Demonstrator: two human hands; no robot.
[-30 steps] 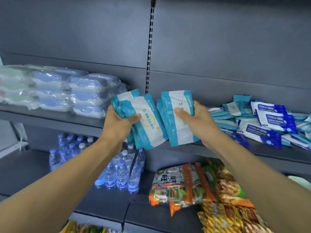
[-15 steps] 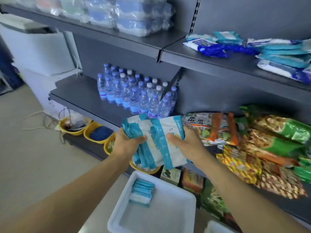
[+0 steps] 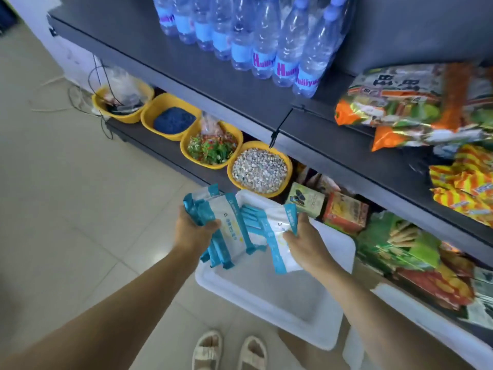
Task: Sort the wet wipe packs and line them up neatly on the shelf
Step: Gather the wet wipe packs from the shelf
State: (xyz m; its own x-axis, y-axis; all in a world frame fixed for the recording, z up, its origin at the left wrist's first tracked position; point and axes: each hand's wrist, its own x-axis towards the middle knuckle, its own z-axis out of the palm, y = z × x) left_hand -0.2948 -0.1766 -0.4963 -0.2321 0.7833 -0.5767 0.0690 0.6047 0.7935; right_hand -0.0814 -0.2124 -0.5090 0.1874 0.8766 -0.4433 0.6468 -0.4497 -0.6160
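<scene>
My left hand (image 3: pixel 193 232) grips a bundle of several teal-and-white wet wipe packs (image 3: pixel 226 231), thumb over the front pack. My right hand (image 3: pixel 306 243) holds another teal-and-white wet wipe pack (image 3: pixel 280 247) by its right side. Both bundles hang low over a white plastic bin (image 3: pixel 269 295) on the floor. More teal packs (image 3: pixel 253 216) lie in the bin's far end, partly hidden between the two bundles. The upper shelf with the other wipe packs is out of view.
Water bottles (image 3: pixel 266 36) stand on the dark shelf (image 3: pixel 218 84) above. Snack bags (image 3: pixel 416 102) fill the shelves at right. Several yellow bowls (image 3: pixel 258 169) of small items sit on the lowest shelf. My sandalled feet (image 3: pixel 229 351) are on the tiled floor. A second white bin (image 3: pixel 416 332) is at right.
My view has tilted down from the upper shelf to the floor. Both hands have carried the wipe packs down from shelf height to just over the white bin.
</scene>
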